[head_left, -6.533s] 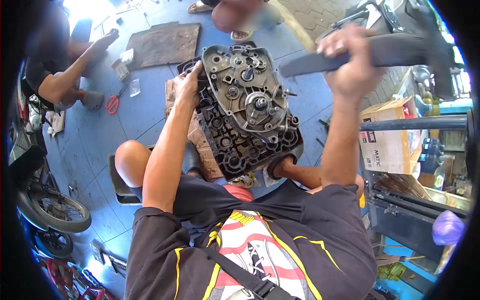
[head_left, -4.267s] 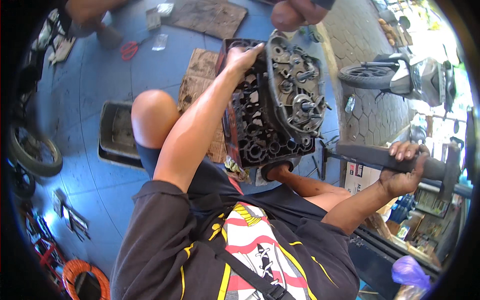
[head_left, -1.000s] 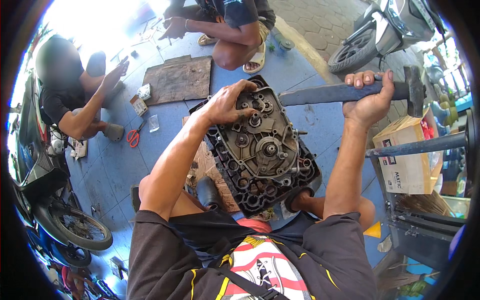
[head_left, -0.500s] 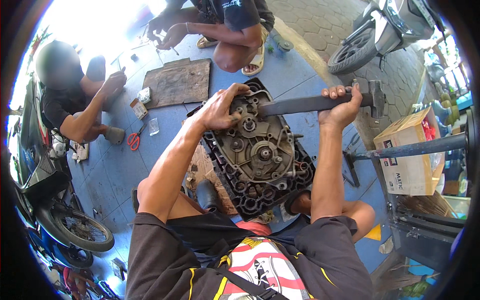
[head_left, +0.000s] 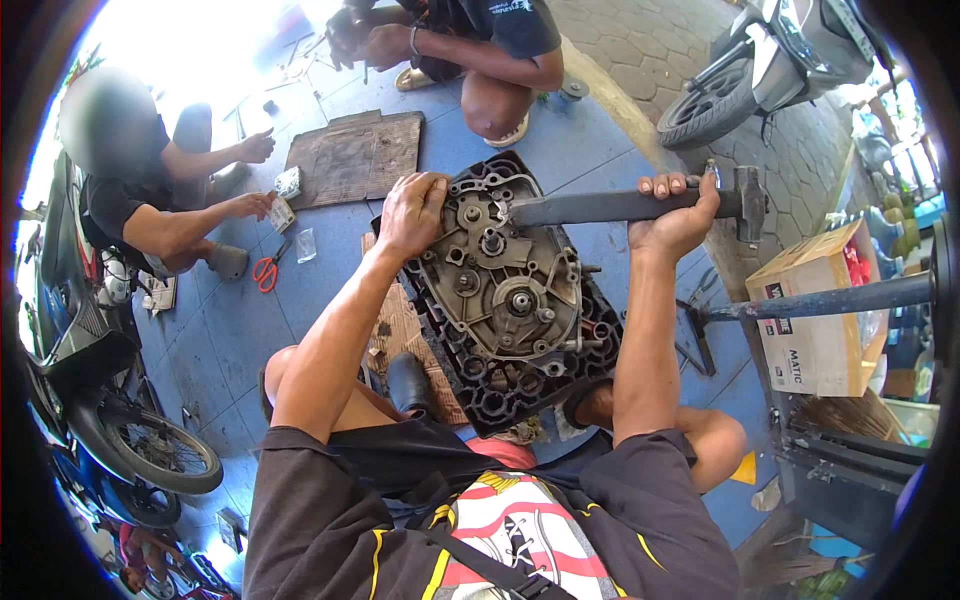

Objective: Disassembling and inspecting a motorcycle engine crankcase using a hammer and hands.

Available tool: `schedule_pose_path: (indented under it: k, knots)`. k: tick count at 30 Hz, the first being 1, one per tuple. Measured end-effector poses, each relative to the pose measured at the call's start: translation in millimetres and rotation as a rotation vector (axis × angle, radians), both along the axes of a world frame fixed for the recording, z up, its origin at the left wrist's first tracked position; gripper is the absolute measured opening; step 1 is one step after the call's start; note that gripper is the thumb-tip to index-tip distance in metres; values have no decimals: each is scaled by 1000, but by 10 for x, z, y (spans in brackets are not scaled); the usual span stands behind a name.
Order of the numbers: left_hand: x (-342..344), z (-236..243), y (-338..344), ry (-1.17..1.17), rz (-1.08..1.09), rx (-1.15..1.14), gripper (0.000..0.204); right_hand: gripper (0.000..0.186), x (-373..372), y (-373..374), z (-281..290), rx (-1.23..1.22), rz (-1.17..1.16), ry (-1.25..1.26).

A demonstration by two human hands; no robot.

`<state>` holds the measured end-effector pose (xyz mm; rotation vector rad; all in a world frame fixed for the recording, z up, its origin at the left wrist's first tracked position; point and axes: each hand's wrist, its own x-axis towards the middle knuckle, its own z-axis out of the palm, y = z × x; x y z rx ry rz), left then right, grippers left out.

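The left hand (head_left: 412, 215) lies with its fingers together on the far left rim of the engine case (head_left: 500, 265); whether it grips, I cannot tell. This case rests on the black crate (head_left: 490, 402), toward its far edge, and the near corner sticks out. The right hand (head_left: 670, 222) is clamped around the hammer (head_left: 600, 208), whose handle end reaches over the case.

Red-handled scissors (head_left: 265, 274) on blue tiles (head_left: 225, 345), brown board (head_left: 355, 158), cardboard box (head_left: 818, 330), motorbike (head_left: 783, 62) on grey paving (head_left: 635, 75)
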<state>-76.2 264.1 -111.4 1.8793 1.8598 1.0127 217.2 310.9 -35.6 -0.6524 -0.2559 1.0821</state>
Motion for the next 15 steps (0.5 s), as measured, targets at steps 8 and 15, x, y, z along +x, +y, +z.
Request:
schedule_pose_path:
  k: [8, 15]
  knots:
    - [98, -13, 21, -10, 43, 98, 22, 40, 785, 141, 243, 168, -153, 32]
    - [75, -78, -6, -69, 71, 88, 23, 33, -78, -74, 51, 79, -4, -41]
